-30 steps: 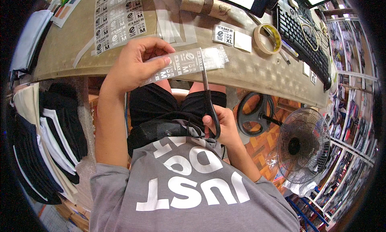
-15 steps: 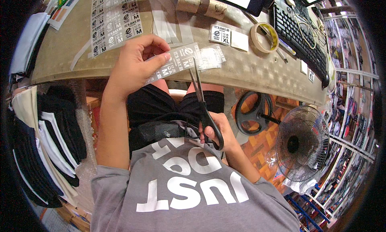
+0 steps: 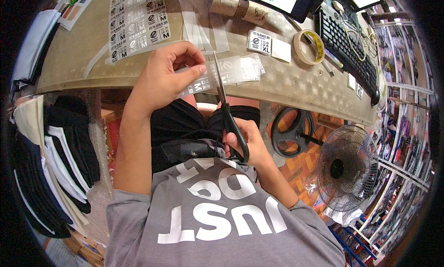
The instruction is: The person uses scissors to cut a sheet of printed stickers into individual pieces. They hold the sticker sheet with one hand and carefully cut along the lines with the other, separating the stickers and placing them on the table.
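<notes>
Pinching a clear strip of printed labels [image 3: 226, 72] between thumb and fingers, the left hand [image 3: 166, 75] holds it taut just above the table edge [image 3: 83, 84], so the blades meet it square. The right hand [image 3: 247, 142] is closed through the black handles of the scissors [image 3: 226, 107], blades crossing the strip. A tape roll [image 3: 309, 46] lies well apart.

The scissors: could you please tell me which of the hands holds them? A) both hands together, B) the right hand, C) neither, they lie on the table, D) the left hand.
B: the right hand grips the black handles of the scissors, while the left hand pinches the clear strip of labels.
</notes>
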### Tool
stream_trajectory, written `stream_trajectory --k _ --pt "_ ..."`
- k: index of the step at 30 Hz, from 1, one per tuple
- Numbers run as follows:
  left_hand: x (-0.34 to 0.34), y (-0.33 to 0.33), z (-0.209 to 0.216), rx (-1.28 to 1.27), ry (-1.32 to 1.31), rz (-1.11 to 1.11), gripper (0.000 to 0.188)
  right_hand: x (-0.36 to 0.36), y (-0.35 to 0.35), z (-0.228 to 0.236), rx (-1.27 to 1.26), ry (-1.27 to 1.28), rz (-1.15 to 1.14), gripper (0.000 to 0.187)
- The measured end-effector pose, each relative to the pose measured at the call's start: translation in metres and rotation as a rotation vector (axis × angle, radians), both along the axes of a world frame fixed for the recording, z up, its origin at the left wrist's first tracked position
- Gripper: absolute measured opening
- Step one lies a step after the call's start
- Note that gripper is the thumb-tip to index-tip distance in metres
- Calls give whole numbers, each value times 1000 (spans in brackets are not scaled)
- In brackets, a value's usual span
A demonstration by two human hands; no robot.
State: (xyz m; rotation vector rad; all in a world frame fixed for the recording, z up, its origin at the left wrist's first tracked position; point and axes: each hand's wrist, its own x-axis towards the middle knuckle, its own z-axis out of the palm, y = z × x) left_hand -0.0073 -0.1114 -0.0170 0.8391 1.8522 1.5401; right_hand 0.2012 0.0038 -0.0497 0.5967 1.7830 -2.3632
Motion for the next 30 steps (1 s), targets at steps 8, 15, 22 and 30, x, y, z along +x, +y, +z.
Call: stream_trajectory --k 8,15,22,30 --pt "-1 -1 -1 -8 -3 -8 11 1 0 2 33 -27 16 39" --pt "0 0 2 4 -44 4 19 9 -1 1 71 -28 -16 33" --pt "-3 -6 -1 38 -56 -40 25 14 6 4 103 -55 -72 32" --pt "-3 -4 -2 5 -6 29 18 18 9 1 108 -99 -121 33"
